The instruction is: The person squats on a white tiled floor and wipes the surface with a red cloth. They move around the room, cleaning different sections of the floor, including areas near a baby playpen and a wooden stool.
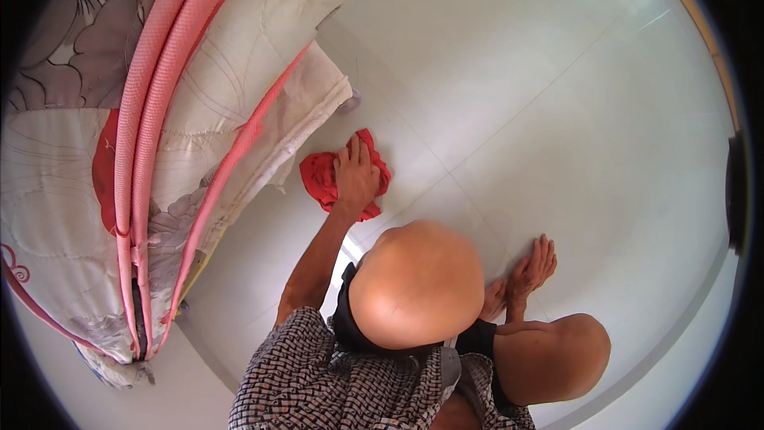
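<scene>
My left hand point(357, 174) presses palm down on a crumpled red cloth point(318, 178) on the pale tiled floor point(513, 131). The cloth bunches out on both sides of the fingers. My right hand point(533, 267) rests on the floor to the right, holding nothing, its fingers stretched forward. The right forearm is mostly hidden behind my bent knee. Left of the cloth stands a floral mattress point(197, 95) with pink edging point(164, 65), its lower fabric edge a short way from the cloth.
My bare knees point(418, 286) stick out between the two arms. A foot point(494, 300) shows beside the right wrist. A light brown strip point(704, 30) borders the floor at the upper right, and a dark object point(735, 191) sits at the right rim. A grey band point(662, 352) curves along the lower right.
</scene>
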Tool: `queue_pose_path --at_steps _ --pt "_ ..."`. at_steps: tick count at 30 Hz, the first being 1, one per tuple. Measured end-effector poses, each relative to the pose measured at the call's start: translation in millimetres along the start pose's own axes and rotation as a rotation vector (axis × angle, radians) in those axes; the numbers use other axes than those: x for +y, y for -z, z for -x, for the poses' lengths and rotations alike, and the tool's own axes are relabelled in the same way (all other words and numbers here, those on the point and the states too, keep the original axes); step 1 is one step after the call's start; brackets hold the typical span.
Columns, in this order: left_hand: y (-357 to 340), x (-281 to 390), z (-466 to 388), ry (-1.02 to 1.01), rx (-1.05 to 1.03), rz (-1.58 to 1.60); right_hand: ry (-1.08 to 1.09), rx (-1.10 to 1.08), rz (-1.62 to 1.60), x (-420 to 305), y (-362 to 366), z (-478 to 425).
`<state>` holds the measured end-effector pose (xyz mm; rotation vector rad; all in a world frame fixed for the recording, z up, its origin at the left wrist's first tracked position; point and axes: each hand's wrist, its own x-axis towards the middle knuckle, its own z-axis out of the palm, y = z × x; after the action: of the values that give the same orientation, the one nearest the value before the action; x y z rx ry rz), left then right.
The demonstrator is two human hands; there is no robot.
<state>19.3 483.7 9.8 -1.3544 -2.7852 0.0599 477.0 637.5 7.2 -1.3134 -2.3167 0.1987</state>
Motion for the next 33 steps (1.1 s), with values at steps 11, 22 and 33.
queue_pose_path --at_steps 11,22,33 --pt "0 7 1 -0.059 0.055 0.079 -0.011 0.005 -0.002 -1 0 0" --pt "3 33 -71 -0.005 0.007 0.038 0.018 0.008 0.02 1 -2 0" --pt "-11 30 -94 -0.037 0.142 0.026 -0.011 0.005 -0.015 6 -3 3"
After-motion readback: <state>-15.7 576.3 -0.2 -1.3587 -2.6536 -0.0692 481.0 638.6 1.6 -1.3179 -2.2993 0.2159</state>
